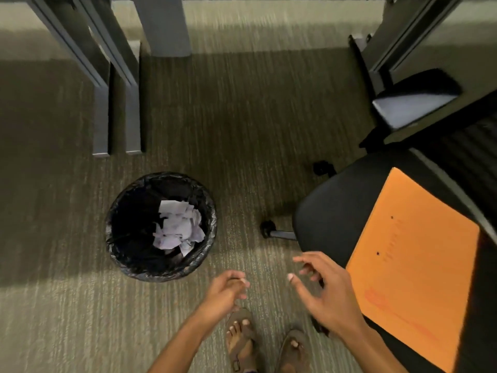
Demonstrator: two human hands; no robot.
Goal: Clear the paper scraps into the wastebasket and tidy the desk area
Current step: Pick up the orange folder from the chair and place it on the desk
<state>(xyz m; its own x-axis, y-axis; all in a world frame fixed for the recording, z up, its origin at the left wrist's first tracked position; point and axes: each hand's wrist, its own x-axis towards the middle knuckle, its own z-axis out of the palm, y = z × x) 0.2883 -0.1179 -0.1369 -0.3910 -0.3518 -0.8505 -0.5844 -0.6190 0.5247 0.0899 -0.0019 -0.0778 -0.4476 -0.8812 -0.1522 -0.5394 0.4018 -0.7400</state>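
Observation:
A round wastebasket (126, 246) lined with a black bag stands on the carpet, left of centre. White paper scraps (176, 227) lie inside it. My left hand (224, 293) hovers in front and to the right of the basket, fingers loosely curled with nothing in them. My right hand (325, 288) is further right with its fingers spread and empty, close to the front edge of a black office chair (330, 211). An orange folder (414, 265) lies flat on the chair seat.
Grey desk legs (102, 103) stand at the back left, and another desk frame (403, 36) at the back right. The chair's castors (267, 228) stick out toward the basket. My sandalled feet (242, 340) stand on the carpet below my hands.

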